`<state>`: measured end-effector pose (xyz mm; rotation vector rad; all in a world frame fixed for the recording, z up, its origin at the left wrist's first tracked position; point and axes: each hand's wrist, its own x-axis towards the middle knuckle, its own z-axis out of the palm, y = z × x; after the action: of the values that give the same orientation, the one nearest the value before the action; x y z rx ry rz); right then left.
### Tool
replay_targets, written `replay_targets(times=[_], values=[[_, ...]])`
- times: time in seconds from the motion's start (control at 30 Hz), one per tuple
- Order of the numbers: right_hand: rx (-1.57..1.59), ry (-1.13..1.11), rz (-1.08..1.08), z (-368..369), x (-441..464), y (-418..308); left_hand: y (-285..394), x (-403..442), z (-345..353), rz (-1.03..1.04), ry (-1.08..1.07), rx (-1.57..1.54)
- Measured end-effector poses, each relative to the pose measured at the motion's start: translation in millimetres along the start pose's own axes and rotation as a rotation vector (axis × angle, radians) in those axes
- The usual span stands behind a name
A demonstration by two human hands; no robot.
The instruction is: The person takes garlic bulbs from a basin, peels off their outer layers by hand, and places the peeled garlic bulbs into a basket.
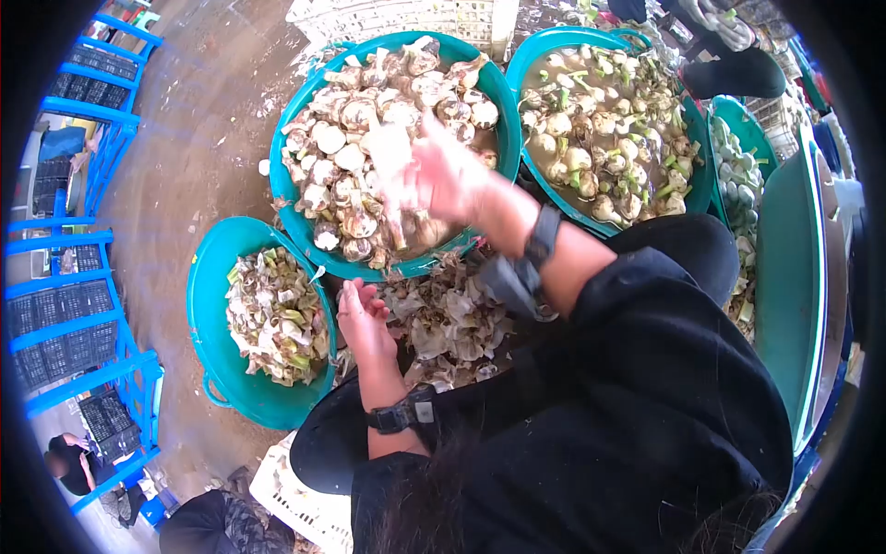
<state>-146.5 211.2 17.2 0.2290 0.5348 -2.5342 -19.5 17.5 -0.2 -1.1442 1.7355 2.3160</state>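
My right hand reaches over a large teal tub heaped with garlic bulbs, unpeeled and streaked with dirt. Its fingers are smeared by motion, and a pale bright blur by them hides whether they hold a bulb. Lower down, my left hand is raised beside the front rim of that tub, fingers loosely bent and apart, with nothing visible in them. Below the hands lies a pile of dry garlic skins. Both wrists carry dark strapped devices.
A smaller teal tub at left contains peelings. At upper right, another teal tub has cleaner bulbs in muddy water. White crates stand behind and below left. Blue racks line the left side. Other people are at the edges.
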Motion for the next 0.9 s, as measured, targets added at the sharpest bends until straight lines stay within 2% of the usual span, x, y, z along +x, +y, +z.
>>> replay_targets(times=[0.07,0.13,0.2,0.27,0.33,0.37,0.4,0.43,0.47,0.5,0.53,0.6,0.63,0.7,0.8,0.83,0.9], values=[[-0.863,0.461,-0.289,-1,13,-30,-10,7,-9,0.006,0.015,-0.014],[-2.255,0.010,0.467,-79,49,-38,-12,9,-2,0.002,-0.006,-0.044],[-2.566,0.440,0.359,-134,23,5,-15,11,11,-0.033,-0.036,-0.001],[-2.312,0.526,0.368,-146,28,27,-22,17,21,-0.031,-0.090,0.004],[-2.304,0.102,0.343,-89,10,19,-28,21,30,-0.015,-0.114,0.054],[-1.923,0.365,0.205,-127,34,40,-26,18,40,-0.101,-0.072,0.025],[-1.625,0.400,0.100,-88,15,40,-22,13,52,-0.186,-0.032,-0.007],[-1.165,0.345,0.018,-62,-1,46,-19,6,62,-0.268,-0.056,-0.065],[-0.983,0.308,-0.131,-30,-16,54,-15,5,64,-0.272,-0.053,-0.071],[-1.323,0.273,-0.505,-23,-20,66,-9,6,60,-0.274,-0.153,-0.133],[-1.686,0.008,-0.713,-21,-27,65,-3,8,56,-0.273,-0.256,-0.193],[-1.846,-0.273,-0.385,-4,-47,58,2,12,42,-0.162,-0.251,-0.040],[-1.843,-0.272,-0.385,5,-53,54,3,15,34,-0.091,-0.288,0.085],[-2.201,-0.422,-0.028,17,-62,53,3,15,24,0.023,-0.372,0.212],[-2.315,-0.350,-0.130,16,-72,74,11,6,19,0.015,-0.433,0.285],[-2.315,-0.357,-0.127,13,-71,79,14,0,22,-0.063,-0.389,0.238],[-2.332,-0.236,-0.331,7,-72,87,11,5,21,-0.100,-0.397,0.274]])
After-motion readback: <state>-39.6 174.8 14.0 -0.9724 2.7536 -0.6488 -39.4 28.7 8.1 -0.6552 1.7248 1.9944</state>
